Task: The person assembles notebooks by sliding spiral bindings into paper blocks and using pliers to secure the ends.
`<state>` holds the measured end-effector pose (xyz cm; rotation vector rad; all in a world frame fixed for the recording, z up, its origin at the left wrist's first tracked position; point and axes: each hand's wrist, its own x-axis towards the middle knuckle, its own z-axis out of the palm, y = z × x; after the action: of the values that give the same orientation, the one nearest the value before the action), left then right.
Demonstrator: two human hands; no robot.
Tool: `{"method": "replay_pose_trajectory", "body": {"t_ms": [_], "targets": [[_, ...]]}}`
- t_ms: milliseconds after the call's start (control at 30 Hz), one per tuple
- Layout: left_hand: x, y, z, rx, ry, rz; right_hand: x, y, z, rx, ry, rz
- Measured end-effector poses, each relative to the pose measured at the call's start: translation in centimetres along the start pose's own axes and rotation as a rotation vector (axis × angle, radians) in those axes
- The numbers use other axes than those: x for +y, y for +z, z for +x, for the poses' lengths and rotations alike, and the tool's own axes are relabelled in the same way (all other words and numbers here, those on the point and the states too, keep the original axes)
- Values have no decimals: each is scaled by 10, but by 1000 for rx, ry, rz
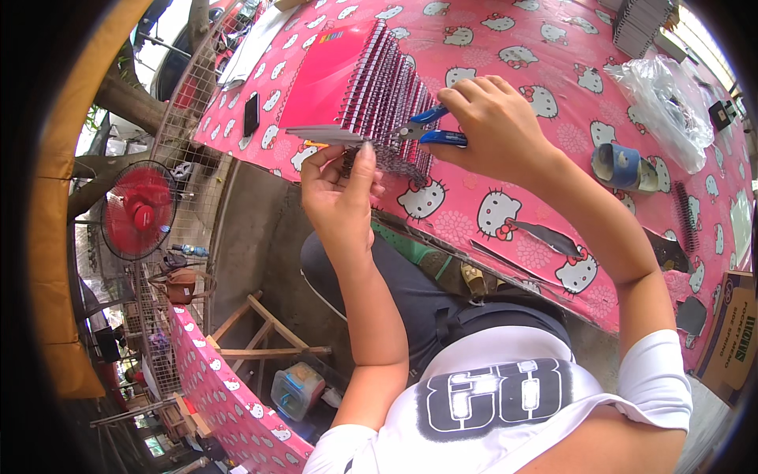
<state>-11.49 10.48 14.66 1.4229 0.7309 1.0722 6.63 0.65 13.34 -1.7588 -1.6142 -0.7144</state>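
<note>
A stack of spiral-bound notebooks (325, 83) with a pink cover on top lies near the table's front edge. Its black wire coils face right, toward my right hand (499, 118). That hand is closed round a pair of blue-handled wire cutters (444, 138), whose metal jaws reach the coils near their lower ends. My left hand (344, 193) is at the near corner of the stack, thumb up against the coil ends and fingers curled below, gripping a notebook there. The jaws hide the exact wire they touch.
The table (482, 170) wears a torn pink patterned cover. A black phone (251, 114) lies at left. To the right are a blue tape roll (616, 166), a clear plastic bag (663, 103) and a loose black coil (685, 215). A red fan (140, 209) stands beyond the table's left side.
</note>
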Motion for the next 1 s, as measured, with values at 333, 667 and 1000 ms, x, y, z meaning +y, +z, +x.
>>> {"method": "replay_pose_trajectory", "body": {"t_ms": [333,667,1000], "targets": [[-7,-7,4,-4,-56,-18,-17,-13,10,-555,314,101],[-17,-2,2,-16,-16,66,-14,7,-1,-490,256,133],[-17,3,-3,-16,-107,42,-4,16,-9,-213,80,60]]}}
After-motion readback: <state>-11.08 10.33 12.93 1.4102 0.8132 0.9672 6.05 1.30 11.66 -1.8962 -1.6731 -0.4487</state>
